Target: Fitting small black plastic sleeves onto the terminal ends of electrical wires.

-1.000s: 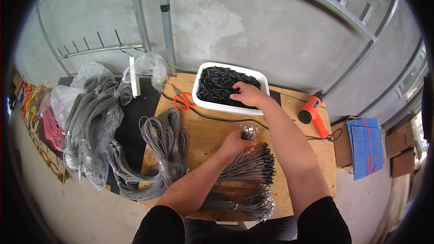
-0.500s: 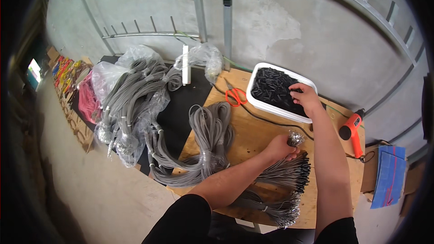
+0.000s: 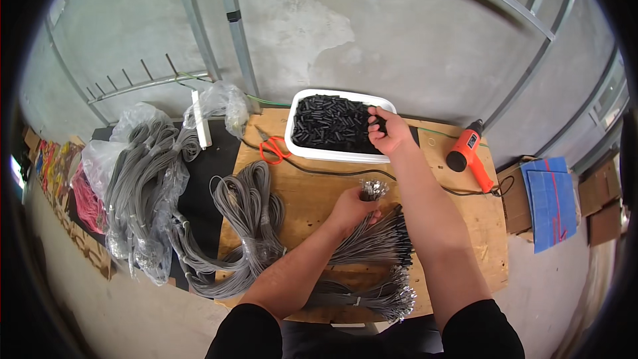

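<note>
My left hand (image 3: 353,211) is closed round a bundle of grey cables, whose bare silvery ends (image 3: 374,190) stick up above the fist. Over the right end of a white plastic tub (image 3: 290,126), my right hand (image 3: 391,131) has its fingers curled, with black showing between them. Short black tube pieces (image 3: 332,121) fill the tub. Under and beside my left hand, grey cables with black-sleeved ends (image 3: 403,236) lie on the wooden tabletop (image 3: 458,226). Nearer to me rests a tied cable bundle (image 3: 355,298) with silvery ends.
Orange-handled scissors (image 3: 272,149) lie left of the tub. An orange heat gun (image 3: 470,156) stands at the right, its black cord crossing the table. Looped grey cables (image 3: 249,206) and plastic-wrapped bundles (image 3: 143,193) cover the left side. Blue folded sheets (image 3: 548,206) sit beyond the right edge.
The view has swung to the right, so the table things appear farther left. My right hand has stayed at the tub's right end, and my left hand still grips the cables.
</note>
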`<state>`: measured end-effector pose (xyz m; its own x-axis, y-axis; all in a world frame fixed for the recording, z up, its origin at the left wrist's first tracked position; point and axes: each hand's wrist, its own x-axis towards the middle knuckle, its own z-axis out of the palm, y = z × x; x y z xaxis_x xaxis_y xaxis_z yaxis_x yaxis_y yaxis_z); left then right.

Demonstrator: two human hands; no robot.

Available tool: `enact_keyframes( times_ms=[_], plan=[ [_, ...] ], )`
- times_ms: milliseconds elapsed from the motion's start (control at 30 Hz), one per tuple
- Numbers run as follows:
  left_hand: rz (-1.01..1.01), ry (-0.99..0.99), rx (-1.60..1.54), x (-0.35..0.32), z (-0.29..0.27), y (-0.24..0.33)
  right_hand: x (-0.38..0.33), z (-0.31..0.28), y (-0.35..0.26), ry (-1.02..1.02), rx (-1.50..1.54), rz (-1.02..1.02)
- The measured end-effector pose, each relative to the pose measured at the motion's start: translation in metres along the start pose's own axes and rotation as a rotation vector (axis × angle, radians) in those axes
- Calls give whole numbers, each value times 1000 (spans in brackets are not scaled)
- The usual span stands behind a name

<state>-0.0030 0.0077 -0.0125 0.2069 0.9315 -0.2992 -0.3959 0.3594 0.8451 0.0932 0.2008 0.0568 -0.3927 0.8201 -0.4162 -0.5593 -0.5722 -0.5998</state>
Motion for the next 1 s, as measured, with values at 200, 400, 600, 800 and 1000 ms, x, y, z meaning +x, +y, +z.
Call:
enact_keyframes(
  times_ms=[200,400,600,800,1000],
  plan=[
    [-12,8,-21,0,-1,-1,-11,-1,-9,-46,96,-6],
    [2,2,-8,-2,-1,0,-43,-13,-15,-282,240,17],
    [21,-25,31,-6,0,0,-125,-68,6,-221,207,59],
    [12,-118,38,-14,9,8,-177,-113,39,-105,-108,21],
    [6,-209,71,-15,10,6,-185,-110,55,-97,-281,-119]
  ],
)
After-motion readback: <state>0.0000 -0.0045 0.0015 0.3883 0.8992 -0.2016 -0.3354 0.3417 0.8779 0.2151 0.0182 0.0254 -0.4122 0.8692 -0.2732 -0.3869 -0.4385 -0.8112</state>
